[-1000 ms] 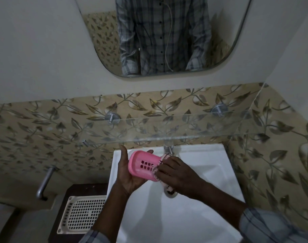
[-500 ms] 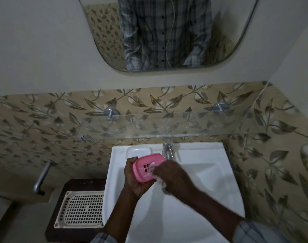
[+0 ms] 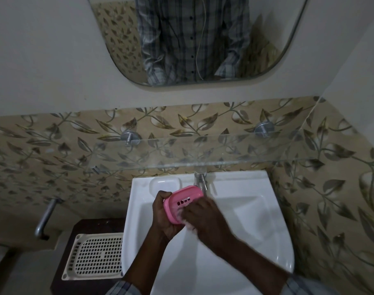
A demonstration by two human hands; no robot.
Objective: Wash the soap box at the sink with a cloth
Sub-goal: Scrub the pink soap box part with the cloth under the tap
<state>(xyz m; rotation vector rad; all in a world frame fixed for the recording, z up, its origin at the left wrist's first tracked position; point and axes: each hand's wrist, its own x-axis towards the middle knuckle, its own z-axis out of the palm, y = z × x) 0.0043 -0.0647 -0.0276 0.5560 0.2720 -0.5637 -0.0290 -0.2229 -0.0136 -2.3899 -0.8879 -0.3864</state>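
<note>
A pink soap box [image 3: 182, 200] with small slots in its bottom is held tilted over the white sink [image 3: 252, 226], just in front of the tap [image 3: 201, 179]. My left hand [image 3: 162, 216] grips it from the left and below. My right hand [image 3: 205, 218] presses a pale cloth [image 3: 189, 225] against the box's lower right side; only a blurred edge of the cloth shows under the fingers.
A glass shelf [image 3: 203, 152] juts out from the leaf-patterned wall above the tap. A mirror [image 3: 194, 39] hangs higher up. A cream perforated tray [image 3: 94, 255] lies on a dark stand left of the sink. A metal handle [image 3: 44, 218] sticks out at the left.
The box has turned in my left hand, its slotted bottom now facing more upward. My right hand has slid down across it with the cloth.
</note>
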